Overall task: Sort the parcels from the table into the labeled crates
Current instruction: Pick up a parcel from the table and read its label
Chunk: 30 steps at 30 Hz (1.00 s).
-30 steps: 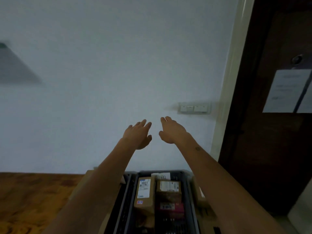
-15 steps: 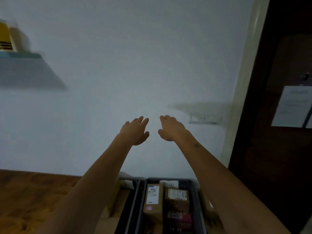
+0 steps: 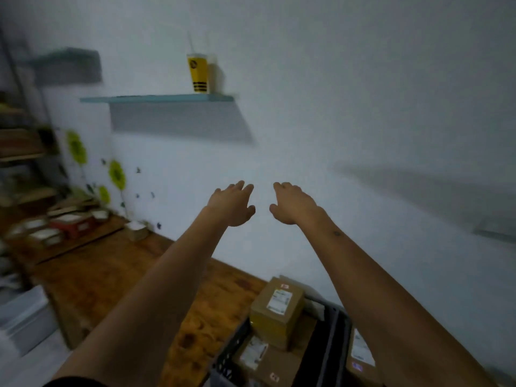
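Brown wood fills the lower left of the frame: the table [image 3: 92, 277], which runs back to a blurred heap of parcels [image 3: 60, 226] at the left edge, and those I judge remain to be sorted. At the bottom centre sits a dark crate [image 3: 333, 335] with a cardboard box [image 3: 276, 308] standing on a flatter box [image 3: 268, 358], and another labelled box [image 3: 361, 356] just right of the crate's wall. Above, in the upper middle, a shelf [image 3: 156, 98] carries a yellow cup [image 3: 198, 73]. My left hand [image 3: 233, 203] and right hand [image 3: 293, 203] are stretched out at mid-frame, near each other but apart, fingers loosely spread, holding nothing. The boxes look stiff and square-edged, probably light to middling in weight, their taped faces a little slick; I would take each across two opposite sides, palms flat, rather than by a corner or label. Compared with half a second ago, my view has swung left: the dark door at the right is gone, the table and its parcels have come in, the crate has slid lower right, and my hands keep the same empty, outstretched pose.
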Each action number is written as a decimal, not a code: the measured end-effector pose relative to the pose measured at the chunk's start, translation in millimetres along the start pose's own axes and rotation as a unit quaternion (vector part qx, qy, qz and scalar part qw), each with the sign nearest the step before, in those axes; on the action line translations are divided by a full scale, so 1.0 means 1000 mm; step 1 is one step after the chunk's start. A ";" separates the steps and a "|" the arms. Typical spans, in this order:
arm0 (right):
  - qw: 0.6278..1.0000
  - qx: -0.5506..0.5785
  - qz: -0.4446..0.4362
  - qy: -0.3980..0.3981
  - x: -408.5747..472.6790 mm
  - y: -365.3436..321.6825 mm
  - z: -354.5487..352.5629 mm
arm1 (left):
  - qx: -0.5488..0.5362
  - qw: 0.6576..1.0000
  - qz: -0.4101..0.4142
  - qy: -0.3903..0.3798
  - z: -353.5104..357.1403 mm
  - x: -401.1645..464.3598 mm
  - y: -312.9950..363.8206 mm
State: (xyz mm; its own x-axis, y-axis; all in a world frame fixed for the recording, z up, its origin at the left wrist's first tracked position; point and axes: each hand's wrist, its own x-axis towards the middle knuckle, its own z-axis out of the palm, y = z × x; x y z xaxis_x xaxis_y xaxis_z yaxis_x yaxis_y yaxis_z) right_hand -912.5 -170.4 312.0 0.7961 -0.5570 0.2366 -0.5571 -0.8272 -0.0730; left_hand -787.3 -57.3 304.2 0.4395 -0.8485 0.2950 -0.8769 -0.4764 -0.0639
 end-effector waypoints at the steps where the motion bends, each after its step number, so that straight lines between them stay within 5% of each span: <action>1: 1.000 0.003 -0.011 0.000 0.006 -0.017 0.004 | 0.002 1.000 -0.014 -0.003 0.000 -0.006 -0.017; 14: 0.964 0.068 -0.256 -0.034 0.126 -0.309 0.070 | 0.043 0.958 -0.280 -0.041 0.007 -0.102 -0.299; 30: 0.902 0.173 -0.385 -0.091 0.289 -0.638 0.168 | 0.029 0.897 -0.439 -0.045 0.025 -0.158 -0.600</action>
State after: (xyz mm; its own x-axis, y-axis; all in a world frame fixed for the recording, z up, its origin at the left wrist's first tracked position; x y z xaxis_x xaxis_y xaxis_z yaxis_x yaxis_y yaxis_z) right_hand -287.7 183.9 264.3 0.9588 0.2147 0.1859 0.2587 -0.9305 -0.2593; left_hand -325.9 356.5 272.6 0.9720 -0.1535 0.1778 -0.1739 -0.9792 0.1050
